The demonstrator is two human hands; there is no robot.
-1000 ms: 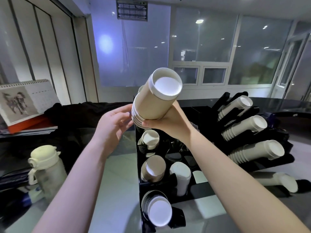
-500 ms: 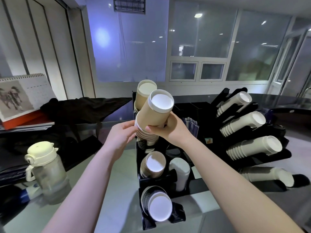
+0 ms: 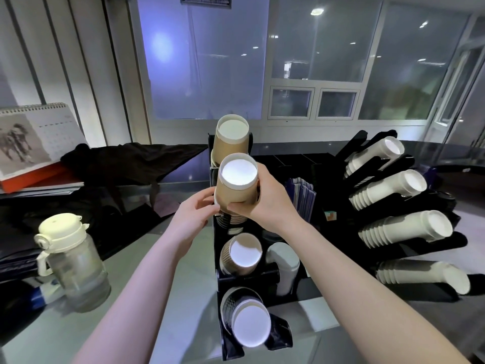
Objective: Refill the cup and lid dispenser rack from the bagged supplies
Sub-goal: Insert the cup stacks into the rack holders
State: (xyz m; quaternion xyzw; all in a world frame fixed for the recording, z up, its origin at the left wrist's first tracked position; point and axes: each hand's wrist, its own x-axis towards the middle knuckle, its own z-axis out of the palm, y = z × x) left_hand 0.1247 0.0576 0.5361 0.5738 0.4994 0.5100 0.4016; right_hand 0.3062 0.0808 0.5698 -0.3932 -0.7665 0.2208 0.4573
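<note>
Hands, two: right hand (image 3: 270, 203) and left hand (image 3: 193, 219) both grasping one brown cup stack (image 3: 236, 185).

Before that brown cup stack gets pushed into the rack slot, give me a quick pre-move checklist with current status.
1. Right hand gripping the brown cup stack: ok.
2. Left hand steadying the stack's lower end: ok.
3. Stack's lower end seated in the black dispenser rack slot: cannot tell, hands hide it.
4. Clear of the brown stack above: cannot tell, they overlap in view.
5. Water bottle out of the way: ok.
</note>
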